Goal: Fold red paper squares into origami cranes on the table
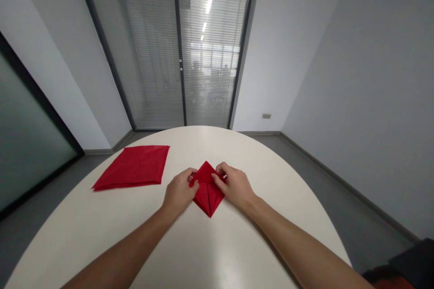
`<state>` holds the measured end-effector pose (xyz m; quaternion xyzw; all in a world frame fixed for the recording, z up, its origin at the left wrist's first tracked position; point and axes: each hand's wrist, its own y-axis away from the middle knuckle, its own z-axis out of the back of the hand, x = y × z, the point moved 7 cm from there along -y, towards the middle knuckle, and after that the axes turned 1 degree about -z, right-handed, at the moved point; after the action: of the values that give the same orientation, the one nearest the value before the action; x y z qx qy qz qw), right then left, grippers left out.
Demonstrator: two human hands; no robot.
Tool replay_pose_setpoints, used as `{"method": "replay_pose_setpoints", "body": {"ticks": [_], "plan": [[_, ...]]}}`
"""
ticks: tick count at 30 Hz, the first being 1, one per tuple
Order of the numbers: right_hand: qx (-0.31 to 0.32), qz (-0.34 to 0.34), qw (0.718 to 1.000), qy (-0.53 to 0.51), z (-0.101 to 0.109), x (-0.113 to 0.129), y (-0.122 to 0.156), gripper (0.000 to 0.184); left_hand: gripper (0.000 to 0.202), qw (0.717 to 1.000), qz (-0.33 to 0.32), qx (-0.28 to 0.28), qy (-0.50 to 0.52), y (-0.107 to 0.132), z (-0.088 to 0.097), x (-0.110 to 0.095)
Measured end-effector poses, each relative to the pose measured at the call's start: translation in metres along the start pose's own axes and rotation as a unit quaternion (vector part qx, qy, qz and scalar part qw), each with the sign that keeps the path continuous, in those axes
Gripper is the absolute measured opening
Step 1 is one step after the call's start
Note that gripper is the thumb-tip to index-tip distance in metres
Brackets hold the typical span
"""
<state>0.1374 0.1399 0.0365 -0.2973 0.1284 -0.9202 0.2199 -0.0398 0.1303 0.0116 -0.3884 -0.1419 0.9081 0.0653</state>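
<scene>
A small red folded napkin [206, 192], shaped like a diamond with a centre crease, lies on the white round table [210, 244]. My left hand [178, 194] pinches its left flap with thumb and fingers closed on the cloth. My right hand [233, 185] pinches the right flap the same way, fingers curled over the upper right edge. Both hands rest on the table, one on each side of the napkin.
A stack of flat red napkins [134, 167] lies on the table to the far left. Beyond the table's far edge stand glass doors with blinds [179, 54]. A dark object [407, 266] sits at the bottom right corner.
</scene>
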Motion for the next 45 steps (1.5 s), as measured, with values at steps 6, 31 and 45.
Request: {"method": "replay_pose_setpoints", "body": {"ticks": [6,31,45], "plan": [[0.007,0.005,1.000,0.007,-0.001,0.002,0.001,0.006,0.014,1.000,-0.007,-0.010,-0.029,0.001,0.002,-0.004],[0.000,-0.037,0.997,-0.061,-0.002,-0.008,-0.001,0.062,0.029,0.993,-0.054,0.041,0.095,0.002,-0.013,-0.001],[-0.043,0.053,0.994,-0.085,0.007,0.004,0.001,0.029,0.034,0.984,-0.129,0.088,0.086,0.009,-0.011,-0.022]]}}
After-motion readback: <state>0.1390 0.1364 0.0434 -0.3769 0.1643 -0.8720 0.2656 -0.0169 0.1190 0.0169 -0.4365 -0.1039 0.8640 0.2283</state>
